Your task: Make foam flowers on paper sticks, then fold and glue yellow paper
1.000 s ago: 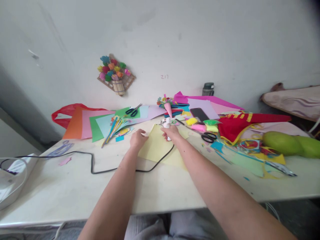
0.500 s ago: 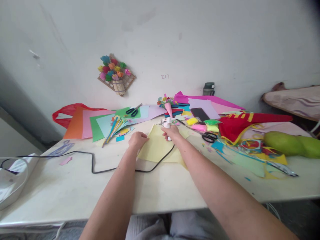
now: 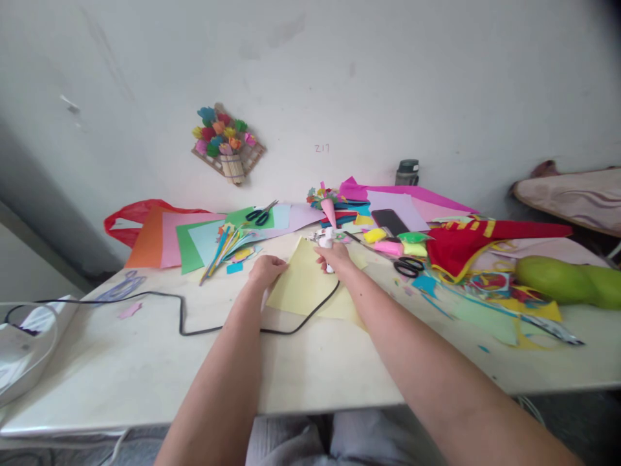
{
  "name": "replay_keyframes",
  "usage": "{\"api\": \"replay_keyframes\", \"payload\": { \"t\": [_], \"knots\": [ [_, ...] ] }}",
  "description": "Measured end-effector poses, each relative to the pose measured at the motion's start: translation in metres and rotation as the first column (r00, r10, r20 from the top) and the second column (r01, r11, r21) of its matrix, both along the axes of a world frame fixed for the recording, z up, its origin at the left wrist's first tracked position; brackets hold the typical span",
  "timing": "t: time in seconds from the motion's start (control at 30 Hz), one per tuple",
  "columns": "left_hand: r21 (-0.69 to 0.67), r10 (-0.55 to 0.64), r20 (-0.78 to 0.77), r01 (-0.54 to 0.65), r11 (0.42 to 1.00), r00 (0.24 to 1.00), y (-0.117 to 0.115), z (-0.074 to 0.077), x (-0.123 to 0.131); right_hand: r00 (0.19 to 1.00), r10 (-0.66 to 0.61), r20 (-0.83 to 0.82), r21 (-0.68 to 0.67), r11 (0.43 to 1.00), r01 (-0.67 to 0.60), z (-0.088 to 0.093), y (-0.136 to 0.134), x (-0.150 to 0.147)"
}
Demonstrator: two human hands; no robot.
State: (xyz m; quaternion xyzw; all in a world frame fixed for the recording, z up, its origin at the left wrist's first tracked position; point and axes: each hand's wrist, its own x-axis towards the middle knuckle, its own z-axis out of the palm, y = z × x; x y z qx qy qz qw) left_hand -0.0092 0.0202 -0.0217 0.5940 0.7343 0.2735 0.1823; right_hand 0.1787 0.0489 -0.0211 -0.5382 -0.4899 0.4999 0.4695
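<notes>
My right hand [image 3: 334, 257] is wrapped around a white hot glue gun [image 3: 328, 238], its nozzle side toward the upper left. From its handle a black cord [image 3: 310, 315] runs left across the table. Under the gun lies a sheet of pale yellow paper [image 3: 301, 288]. At the paper's left edge, my left hand [image 3: 268, 268] is closed with the fingertips pinching that edge. A pink paper cone with colourful paper flowers [image 3: 328, 210] lies just beyond the glue gun.
Scissors [image 3: 262, 213] lie on coloured sheets at the back left, and black-handled scissors [image 3: 408, 266] at right. A phone [image 3: 389, 222], clay packets [image 3: 388, 248], paper scraps and a green fruit-like object [image 3: 548, 278] crowd the right. A power strip [image 3: 36, 330] stands far left.
The yellow paper's far left edge has shifted slightly, reaching a little farther back. My right hand keeps the glue gun over the sheet; both hands have barely moved.
</notes>
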Motion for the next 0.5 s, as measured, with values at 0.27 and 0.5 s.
{"api": "replay_keyframes", "payload": {
  "t": [0.27, 0.5],
  "knots": [
    [0.024, -0.017, 0.073, 0.016, 1.000, 0.997, -0.0062, 0.0031, -0.0008, 1.000, -0.014, 0.001, 0.026, 1.000, 0.014, -0.0030, -0.0001, 0.0004],
    [0.015, 0.019, -0.075, -0.018, 1.000, 0.997, -0.0015, 0.0010, -0.0005, 1.000, -0.024, -0.005, 0.043, 0.999, 0.024, -0.0036, -0.0005, 0.0008]
  ]
}}
